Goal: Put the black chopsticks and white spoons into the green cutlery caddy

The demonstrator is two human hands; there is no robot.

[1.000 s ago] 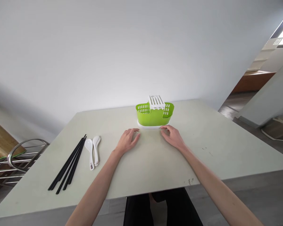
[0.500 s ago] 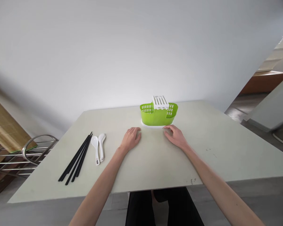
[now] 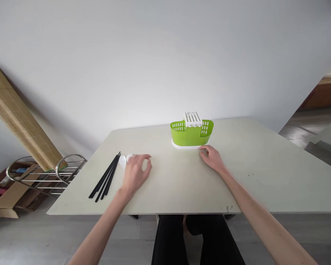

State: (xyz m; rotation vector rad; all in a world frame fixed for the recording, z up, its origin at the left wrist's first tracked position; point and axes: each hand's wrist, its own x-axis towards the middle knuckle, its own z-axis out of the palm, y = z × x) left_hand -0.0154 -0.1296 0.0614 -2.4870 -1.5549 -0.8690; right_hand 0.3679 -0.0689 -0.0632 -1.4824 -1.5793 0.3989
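Observation:
My left hand (image 3: 135,171) is over the two white spoons (image 3: 123,161), its thumb and forefinger apart with nothing visible between them. It covers the spoon handles, so only parts of the bowls show. Left of the spoons lies a bunch of several black chopsticks (image 3: 107,177). A green utensil basket (image 3: 190,137) stands upright near the wall, with a slotted white holder (image 3: 193,118) across its middle and a white base tray (image 3: 185,147) under it. Resting on the table, my right hand (image 3: 212,158) has its fingertips at the front edge of that tray, thumb apart from the forefinger.
The pale table (image 3: 171,187) runs back to a white wall (image 3: 160,66). Off its left end stand a metal rack (image 3: 44,180) and a leaning rolled bamboo mat (image 3: 22,117). A cardboard box (image 3: 12,195) sits on the floor.
My left hand has moved left from the middle of the table to over the spoons. My right hand stays by the basket's base. The view has shifted left.

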